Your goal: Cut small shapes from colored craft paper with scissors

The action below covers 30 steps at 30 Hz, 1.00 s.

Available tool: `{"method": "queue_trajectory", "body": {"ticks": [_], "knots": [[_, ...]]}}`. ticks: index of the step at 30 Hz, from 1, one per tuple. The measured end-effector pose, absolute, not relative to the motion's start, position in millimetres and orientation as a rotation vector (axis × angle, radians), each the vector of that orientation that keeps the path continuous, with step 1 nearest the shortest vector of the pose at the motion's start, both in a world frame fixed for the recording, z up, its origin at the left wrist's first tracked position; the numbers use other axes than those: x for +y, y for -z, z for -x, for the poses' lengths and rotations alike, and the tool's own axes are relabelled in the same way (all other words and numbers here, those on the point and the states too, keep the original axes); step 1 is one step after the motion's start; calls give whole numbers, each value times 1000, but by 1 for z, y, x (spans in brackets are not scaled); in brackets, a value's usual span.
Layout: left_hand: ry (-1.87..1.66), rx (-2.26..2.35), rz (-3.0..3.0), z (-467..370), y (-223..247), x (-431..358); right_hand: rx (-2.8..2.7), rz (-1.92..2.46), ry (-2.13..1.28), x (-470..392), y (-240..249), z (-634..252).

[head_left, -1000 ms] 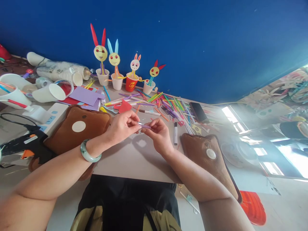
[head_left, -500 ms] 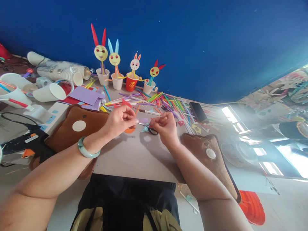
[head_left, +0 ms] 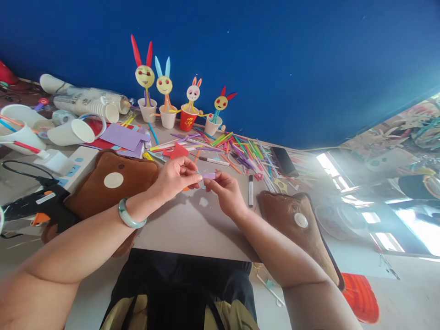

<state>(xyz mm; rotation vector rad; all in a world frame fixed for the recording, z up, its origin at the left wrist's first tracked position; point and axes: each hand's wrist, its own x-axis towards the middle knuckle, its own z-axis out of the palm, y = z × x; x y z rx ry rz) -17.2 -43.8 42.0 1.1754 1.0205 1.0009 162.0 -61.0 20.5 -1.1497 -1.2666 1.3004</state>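
My left hand, with a pale green bangle at the wrist, is closed in a pinch near the table's middle; what lies between its fingertips is too small to name. Close beside it, my right hand pinches a small purple paper piece. The fingertips of both hands almost meet at this piece. Under my left hand an orange piece partly shows. A red paper scrap lies just beyond the hands, and a dark marker lies to the right of my right hand.
Four rabbit figures in cups, one a red cup, stand along the blue wall. Coloured sticks and a phone lie behind the hands. Brown cushions flank the work area. A black glue gun is at left.
The scissors at my right hand are no longer visible. My right hand has moved left and now holds the purple piece. The dark marker and red paper show more fully.
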Motion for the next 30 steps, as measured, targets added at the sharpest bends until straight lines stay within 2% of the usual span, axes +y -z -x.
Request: {"method": "queue_trajectory", "body": {"ticks": [8,20,30], "knots": [[-976,1020,-1175,18,-39,-41,-1258,1118,-1297,-60,-20,-165],[-1118,1048,-1124,20,-49,-40,-1256,1133,-1301,-58,-21,-168],[-1063,871,-1000,17,-43,-42,-1170,1084,-1321,-59,-15,-164]]}}
